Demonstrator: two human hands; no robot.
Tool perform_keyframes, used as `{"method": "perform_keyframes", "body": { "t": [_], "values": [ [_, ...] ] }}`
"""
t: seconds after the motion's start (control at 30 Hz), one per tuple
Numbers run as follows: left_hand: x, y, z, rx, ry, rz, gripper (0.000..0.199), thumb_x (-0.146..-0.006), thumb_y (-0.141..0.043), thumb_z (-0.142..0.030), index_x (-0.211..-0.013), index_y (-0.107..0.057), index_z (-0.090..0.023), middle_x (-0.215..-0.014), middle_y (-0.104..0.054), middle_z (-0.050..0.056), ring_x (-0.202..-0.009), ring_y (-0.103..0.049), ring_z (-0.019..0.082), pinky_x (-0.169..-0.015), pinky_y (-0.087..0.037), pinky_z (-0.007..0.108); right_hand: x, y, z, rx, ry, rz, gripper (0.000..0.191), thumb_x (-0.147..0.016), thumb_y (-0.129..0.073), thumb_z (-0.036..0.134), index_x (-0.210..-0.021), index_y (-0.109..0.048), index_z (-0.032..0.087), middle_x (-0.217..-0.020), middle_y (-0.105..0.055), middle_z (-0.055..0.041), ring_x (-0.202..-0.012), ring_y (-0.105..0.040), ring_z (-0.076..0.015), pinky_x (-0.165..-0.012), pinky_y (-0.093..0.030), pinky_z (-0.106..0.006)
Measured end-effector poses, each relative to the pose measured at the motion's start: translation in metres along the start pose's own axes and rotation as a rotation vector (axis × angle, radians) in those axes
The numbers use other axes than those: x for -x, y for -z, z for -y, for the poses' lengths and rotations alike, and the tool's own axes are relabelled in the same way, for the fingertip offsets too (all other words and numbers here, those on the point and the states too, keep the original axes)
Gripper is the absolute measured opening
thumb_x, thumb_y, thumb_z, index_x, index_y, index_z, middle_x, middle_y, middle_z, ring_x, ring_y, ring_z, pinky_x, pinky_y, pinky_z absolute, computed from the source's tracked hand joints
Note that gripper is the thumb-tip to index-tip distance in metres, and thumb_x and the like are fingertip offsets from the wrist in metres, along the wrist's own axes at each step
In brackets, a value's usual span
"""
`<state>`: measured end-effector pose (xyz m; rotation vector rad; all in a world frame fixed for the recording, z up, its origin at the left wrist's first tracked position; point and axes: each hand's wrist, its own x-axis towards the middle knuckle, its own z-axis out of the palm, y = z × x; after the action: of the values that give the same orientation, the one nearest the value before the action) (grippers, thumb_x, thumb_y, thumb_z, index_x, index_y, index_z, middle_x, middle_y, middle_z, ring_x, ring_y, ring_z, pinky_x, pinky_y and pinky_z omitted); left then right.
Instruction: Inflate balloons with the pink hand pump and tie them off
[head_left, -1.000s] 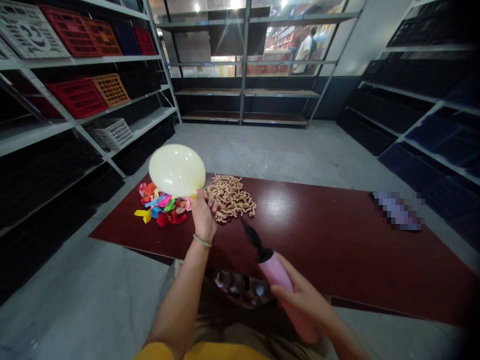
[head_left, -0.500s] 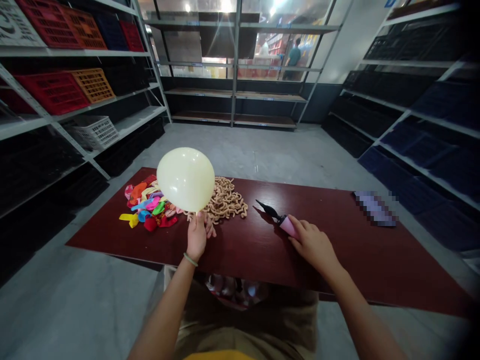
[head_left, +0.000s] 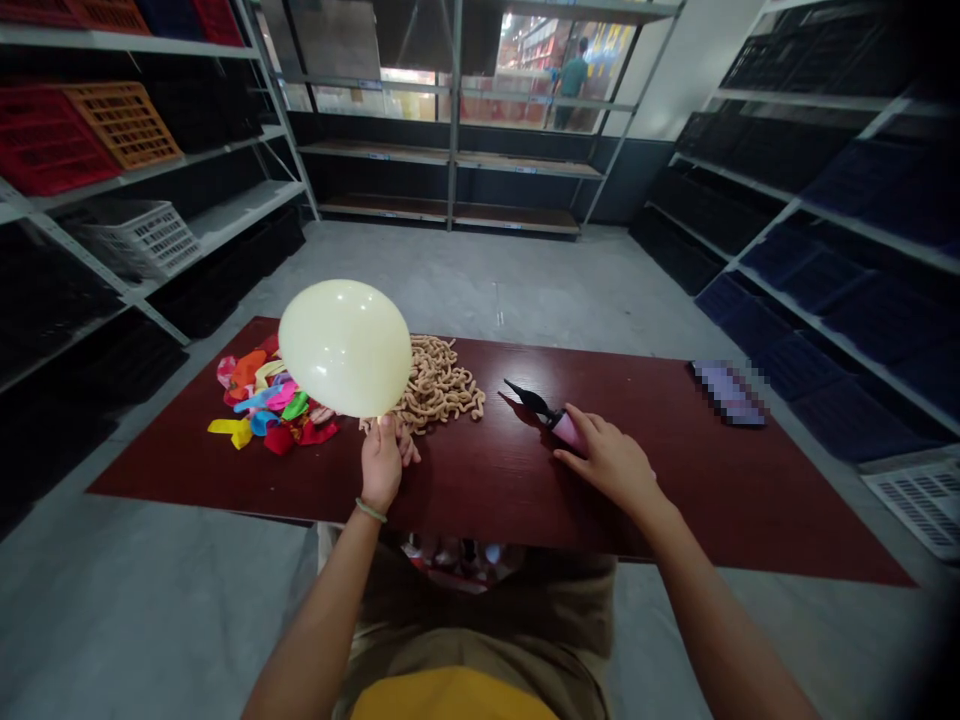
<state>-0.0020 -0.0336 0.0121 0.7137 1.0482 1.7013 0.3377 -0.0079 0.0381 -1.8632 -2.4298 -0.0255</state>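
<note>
Left fingers (head_left: 384, 432) pinched the neck of a pale yellow balloon (head_left: 345, 348), right fingers (head_left: 581, 425) resting on a pink hand pump (head_left: 564, 431).

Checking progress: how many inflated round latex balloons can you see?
1: the pale yellow inflated latex balloon, pinched at its neck by the left hand above the dark red table. The multicoloured balloons in the pile look flat; the pile could hide others.

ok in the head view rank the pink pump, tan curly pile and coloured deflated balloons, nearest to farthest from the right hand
From the right hand:
1. Pink hand pump, just left of the hand
2. Tan curly pile, further left
3. Coloured deflated balloons, farthest left
</note>
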Motion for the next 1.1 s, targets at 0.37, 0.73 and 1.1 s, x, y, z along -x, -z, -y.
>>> {"method": "perform_keyframes", "body": {
  "t": [0.37, 0.73, 1.1],
  "values": [
    [0.000, -0.002, 0.000, -0.051, -0.038, 0.048, 0.044, -0.086, -0.059, -0.058, -0.069, -0.044, -0.020, -0.047, -0.037, -0.009, -0.034, -0.034, 0.007, -0.038, -0.045, 0.022, -0.004, 0.005, 0.006, 0.008, 0.020, -0.090, 0.066, -0.089, -0.055, 0.050, -0.147, -0.037, 0.022, -0.136, -0.055, -0.0151, -0.118, -0.052, -0.0346, -0.086, -0.045, -0.042],
    [0.003, -0.005, 0.004, -0.179, -0.030, 0.130, 0.045, -0.090, -0.049, -0.060, -0.070, -0.042, -0.021, -0.047, -0.033, -0.010, -0.034, -0.032, 0.006, -0.039, -0.043, 0.021, -0.060, -0.026, 0.117, -0.411, 0.270, -0.139, 0.022, -0.095, -0.047, 0.022, -0.104, -0.066, 0.016, -0.102, -0.066, -0.0154, -0.101, -0.053, -0.0278, -0.089, -0.038, -0.039],
    [0.011, -0.028, -0.009, -0.161, 0.007, 0.252, 0.042, -0.094, -0.046, -0.056, -0.073, -0.042, -0.020, -0.050, -0.039, -0.009, -0.036, -0.037, 0.006, -0.043, -0.043, 0.020, -0.070, -0.013, 0.095, -1.014, 0.051, -0.234, 0.034, -0.094, -0.047, 0.050, -0.096, -0.061, 0.020, -0.083, -0.066, -0.0034, -0.072, -0.062, -0.0164, -0.065, -0.050, -0.029]
  ]
}}
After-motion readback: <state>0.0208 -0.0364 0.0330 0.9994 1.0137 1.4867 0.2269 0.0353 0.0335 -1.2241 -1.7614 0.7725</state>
